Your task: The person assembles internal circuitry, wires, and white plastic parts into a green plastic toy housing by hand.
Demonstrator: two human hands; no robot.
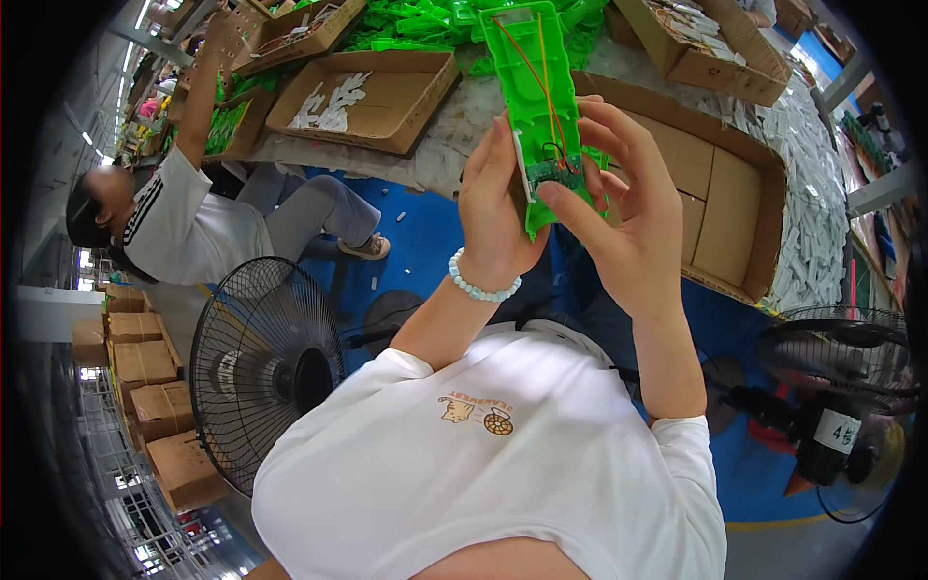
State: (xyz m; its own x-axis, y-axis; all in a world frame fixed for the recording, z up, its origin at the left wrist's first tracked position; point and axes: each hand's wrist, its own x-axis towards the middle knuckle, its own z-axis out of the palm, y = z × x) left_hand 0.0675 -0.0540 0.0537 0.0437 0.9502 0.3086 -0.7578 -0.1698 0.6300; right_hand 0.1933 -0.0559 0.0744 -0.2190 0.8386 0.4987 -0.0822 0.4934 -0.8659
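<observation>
Between my two hands I hold a long bright green plastic housing, its hollow inside toward me. Red and yellow wires run along it to a small green circuit board at its near end. My left hand is wrapped round the housing's left side, with a beaded bracelet at the wrist. At the right edge, my right hand grips the housing, its thumb lying on the near end by the board and its fingers partly behind. A pale strip shows along the housing's left edge, beside my left fingers.
A shallow cardboard tray with white parts stands left of my hands. A larger cardboard box is at right. Green housings pile up behind; white strips cover the table's right. Fans flank me. A co-worker sits at left.
</observation>
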